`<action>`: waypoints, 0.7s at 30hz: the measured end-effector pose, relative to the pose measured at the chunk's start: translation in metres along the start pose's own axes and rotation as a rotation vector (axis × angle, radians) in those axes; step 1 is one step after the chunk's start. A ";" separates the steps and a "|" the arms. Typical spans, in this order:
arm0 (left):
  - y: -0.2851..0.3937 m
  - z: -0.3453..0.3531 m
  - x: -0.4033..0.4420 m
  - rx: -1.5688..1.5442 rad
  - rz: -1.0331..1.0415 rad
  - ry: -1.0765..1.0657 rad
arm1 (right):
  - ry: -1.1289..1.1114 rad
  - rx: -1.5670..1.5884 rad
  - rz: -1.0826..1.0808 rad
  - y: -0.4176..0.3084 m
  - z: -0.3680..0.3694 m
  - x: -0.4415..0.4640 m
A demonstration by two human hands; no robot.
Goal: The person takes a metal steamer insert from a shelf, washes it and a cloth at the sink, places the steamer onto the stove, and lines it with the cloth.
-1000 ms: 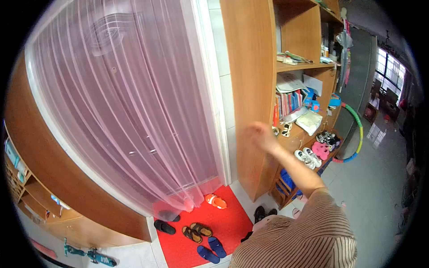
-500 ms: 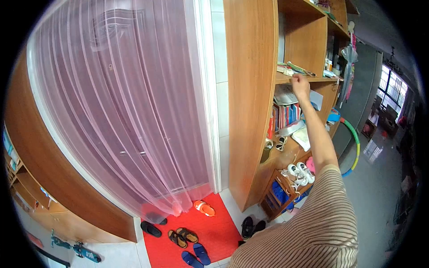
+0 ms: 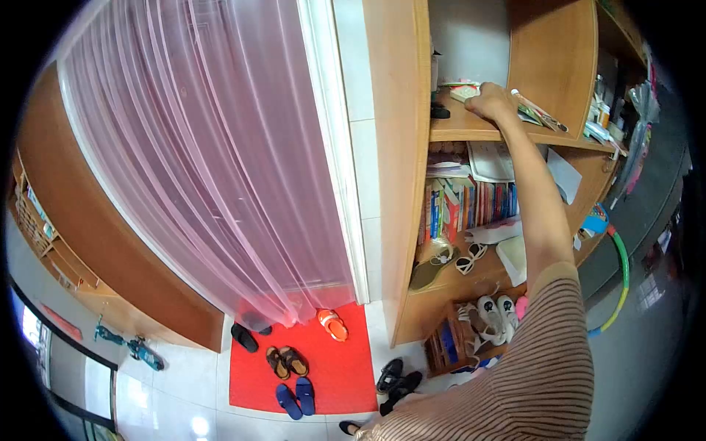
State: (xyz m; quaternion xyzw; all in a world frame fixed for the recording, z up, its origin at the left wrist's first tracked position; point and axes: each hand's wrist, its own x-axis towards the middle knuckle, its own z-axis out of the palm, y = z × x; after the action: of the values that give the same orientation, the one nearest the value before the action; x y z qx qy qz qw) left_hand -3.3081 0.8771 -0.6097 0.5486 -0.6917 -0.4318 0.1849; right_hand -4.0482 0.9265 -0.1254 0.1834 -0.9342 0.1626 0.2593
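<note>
My right hand (image 3: 491,101) reaches over the middle shelf of the wooden cabinet, with its fingers curled down and closed. Its fingertips are beside or touching a small pale box (image 3: 463,93); what lies under the fingers is hidden. To the right of the wrist, a few long thin items (image 3: 540,112) lie on the same shelf (image 3: 463,131). A small dark object (image 3: 440,112) sits at the shelf's left end. My left hand is out of view.
Below are a row of books (image 3: 474,206), white sunglasses (image 3: 471,259) and white shoes (image 3: 498,316) on a low rack. A pink curtain (image 3: 213,147) hangs at left over a red mat (image 3: 334,375) with slippers. A hula hoop (image 3: 625,283) stands at right.
My view has shifted closer to the cabinet, and more of its shelves shows. My right hand has moved further in over the shelf, towards the small pale box.
</note>
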 end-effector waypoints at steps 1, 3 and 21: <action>0.032 0.005 -0.002 0.061 0.032 -0.007 | 0.073 0.088 -0.006 0.004 -0.002 -0.005; 0.077 0.018 0.003 0.042 0.048 0.014 | 0.306 0.335 -0.087 0.011 -0.013 -0.027; 0.374 0.067 0.025 -1.278 0.188 -0.144 | -0.019 0.974 -0.905 -0.082 0.044 -0.406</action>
State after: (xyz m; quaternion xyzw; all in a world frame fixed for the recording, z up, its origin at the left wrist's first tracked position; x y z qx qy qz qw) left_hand -3.5894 0.8903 -0.3528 0.2373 -0.3544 -0.7758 0.4649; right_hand -3.7074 0.9415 -0.3647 0.6553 -0.5869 0.4397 0.1812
